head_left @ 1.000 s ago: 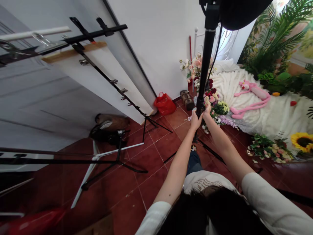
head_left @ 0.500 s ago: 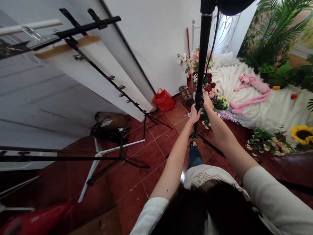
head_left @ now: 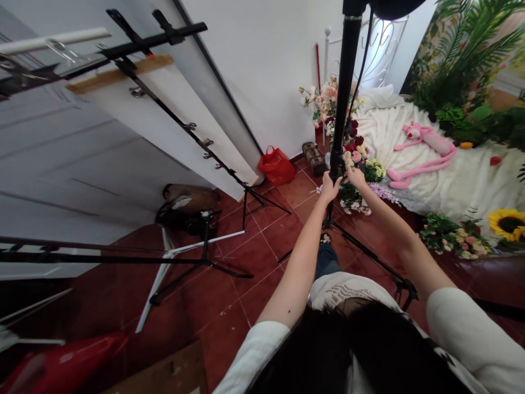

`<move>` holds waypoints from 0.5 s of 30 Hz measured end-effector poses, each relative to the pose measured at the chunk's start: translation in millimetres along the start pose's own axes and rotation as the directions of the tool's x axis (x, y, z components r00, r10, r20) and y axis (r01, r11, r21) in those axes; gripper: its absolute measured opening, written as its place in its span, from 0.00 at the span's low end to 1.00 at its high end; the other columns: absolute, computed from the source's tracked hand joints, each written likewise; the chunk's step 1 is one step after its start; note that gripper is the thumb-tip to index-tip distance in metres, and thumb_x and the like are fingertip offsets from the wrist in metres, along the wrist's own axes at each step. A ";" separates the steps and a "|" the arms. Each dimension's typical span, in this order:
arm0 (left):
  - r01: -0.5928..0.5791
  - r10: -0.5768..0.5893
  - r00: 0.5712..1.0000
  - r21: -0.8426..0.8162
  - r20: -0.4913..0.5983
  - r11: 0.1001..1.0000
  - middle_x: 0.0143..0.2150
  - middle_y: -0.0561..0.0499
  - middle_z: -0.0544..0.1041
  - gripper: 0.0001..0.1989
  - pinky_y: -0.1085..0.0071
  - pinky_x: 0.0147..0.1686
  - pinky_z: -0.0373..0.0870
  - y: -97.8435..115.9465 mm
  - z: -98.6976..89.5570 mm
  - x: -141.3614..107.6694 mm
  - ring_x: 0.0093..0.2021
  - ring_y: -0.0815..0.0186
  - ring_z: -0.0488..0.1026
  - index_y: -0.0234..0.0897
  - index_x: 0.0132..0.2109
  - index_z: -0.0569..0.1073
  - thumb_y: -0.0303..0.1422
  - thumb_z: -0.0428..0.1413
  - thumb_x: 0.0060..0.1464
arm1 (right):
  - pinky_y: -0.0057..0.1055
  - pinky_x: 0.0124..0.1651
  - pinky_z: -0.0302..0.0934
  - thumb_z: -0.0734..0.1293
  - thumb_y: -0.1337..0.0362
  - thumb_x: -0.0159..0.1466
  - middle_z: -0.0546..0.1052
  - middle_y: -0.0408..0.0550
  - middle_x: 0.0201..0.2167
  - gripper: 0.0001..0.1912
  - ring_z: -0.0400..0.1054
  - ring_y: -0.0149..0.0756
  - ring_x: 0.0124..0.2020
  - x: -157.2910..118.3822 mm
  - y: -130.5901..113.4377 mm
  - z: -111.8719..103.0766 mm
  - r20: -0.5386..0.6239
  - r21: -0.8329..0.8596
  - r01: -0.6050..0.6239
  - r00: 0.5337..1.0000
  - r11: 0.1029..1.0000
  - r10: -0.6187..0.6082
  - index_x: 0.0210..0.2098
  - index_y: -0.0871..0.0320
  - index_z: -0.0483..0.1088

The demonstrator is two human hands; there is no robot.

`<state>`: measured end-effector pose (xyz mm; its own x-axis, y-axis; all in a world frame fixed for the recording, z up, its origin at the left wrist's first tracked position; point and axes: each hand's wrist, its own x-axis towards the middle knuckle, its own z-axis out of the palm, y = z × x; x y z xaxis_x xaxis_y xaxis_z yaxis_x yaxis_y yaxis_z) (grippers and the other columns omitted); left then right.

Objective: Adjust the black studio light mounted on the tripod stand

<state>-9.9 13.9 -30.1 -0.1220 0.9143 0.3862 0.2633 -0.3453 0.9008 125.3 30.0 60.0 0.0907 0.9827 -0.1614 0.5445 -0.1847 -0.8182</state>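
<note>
A black light stand (head_left: 344,82) rises upright in front of me, with a dark rounded lamp head (head_left: 396,6) partly cut off at the top. My left hand (head_left: 329,187) wraps round its pole just below a thick black collar (head_left: 337,160). On the right side of that collar, my right hand (head_left: 356,178) is closed in a pinch at the adjusting knob, which its fingers mostly hide. The stand's legs (head_left: 356,239) spread on the floor near my foot.
Artificial flowers (head_left: 328,101) stand behind the pole. A pink plush toy (head_left: 437,143) lies on white cloth (head_left: 463,183) to the right. Leftward are a red bag (head_left: 276,165), a clipped backdrop stand (head_left: 164,104) and a white panel (head_left: 192,128). Red tiles (head_left: 262,279) cover the floor.
My right hand has shifted slightly right and down beside the collar, its elbow swinging outward. My left hand keeps its hold on the pole. The view has tilted a little.
</note>
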 end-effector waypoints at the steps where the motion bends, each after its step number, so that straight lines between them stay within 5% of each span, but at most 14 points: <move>1: 0.010 -0.010 1.000 -0.009 -0.001 1.000 0.51 0.41 0.71 0.25 0.56 0.59 0.66 1.1 0.3 -0.2 0.56 0.57 0.71 0.40 0.53 0.62 0.50 0.58 0.58 | 0.39 0.52 0.67 0.60 0.53 0.72 0.75 0.49 0.19 0.22 0.76 0.41 0.35 -19.7 14.3 -3.1 0.044 0.018 -0.013 0.999 1.000 0.012 0.29 0.60 0.73; 4: 0.047 -0.046 0.999 -0.042 0.016 0.998 0.52 0.39 0.72 0.26 0.56 0.60 0.66 6.2 -0.2 -0.6 0.56 0.56 0.72 0.39 0.54 0.62 0.50 0.58 0.58 | 0.30 0.36 0.69 0.66 0.59 0.69 0.75 0.46 0.18 0.15 0.70 0.33 0.22 -89.5 70.6 -15.7 0.314 0.119 -0.115 0.947 0.986 0.072 0.27 0.59 0.71; 6: 0.092 -0.091 0.995 -0.037 0.041 0.995 0.52 0.39 0.74 0.27 0.55 0.59 0.67 13.1 -2.6 -1.0 0.55 0.55 0.74 0.39 0.55 0.62 0.50 0.58 0.58 | 0.28 0.32 0.69 0.69 0.62 0.65 0.79 0.50 0.22 0.11 0.73 0.34 0.24 -137.6 113.3 -27.7 0.514 0.197 -0.270 0.847 0.942 0.135 0.28 0.59 0.73; 8: 0.162 -0.163 0.984 0.021 0.069 0.987 0.51 0.39 0.75 0.28 0.55 0.57 0.68 24.2 -6.9 -2.0 0.53 0.54 0.76 0.39 0.57 0.61 0.50 0.58 0.58 | 0.28 0.32 0.71 0.71 0.63 0.63 0.80 0.51 0.25 0.08 0.75 0.34 0.26 -182.0 153.8 -42.6 0.554 0.247 -0.404 0.804 0.881 0.214 0.28 0.58 0.74; 11: 0.266 -0.285 0.955 0.194 0.077 0.944 0.53 0.39 0.76 0.27 0.56 0.57 0.69 46.8 -13.8 -6.1 0.54 0.53 0.76 0.39 0.59 0.60 0.50 0.54 0.61 | 0.25 0.34 0.72 0.71 0.64 0.63 0.81 0.49 0.26 0.05 0.77 0.33 0.27 -240.1 204.1 -68.5 0.374 0.357 -0.479 0.860 0.802 0.347 0.31 0.59 0.74; 15: 0.381 -0.393 0.919 0.344 -0.035 0.859 0.58 0.37 0.75 0.26 0.57 0.58 0.69 71.1 -9.0 -21.5 0.60 0.51 0.73 0.38 0.60 0.62 0.51 0.49 0.64 | 0.28 0.40 0.74 0.70 0.59 0.64 0.84 0.53 0.33 0.09 0.81 0.37 0.34 -305.7 251.5 -100.9 0.123 0.597 -0.455 0.866 0.661 0.486 0.38 0.59 0.75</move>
<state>2.9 -32.3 27.4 -0.2491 0.9684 0.0075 0.5085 0.1242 0.8520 318.7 -315.5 -40.7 0.2403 0.7592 -0.6049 -0.1791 -0.5778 -0.7963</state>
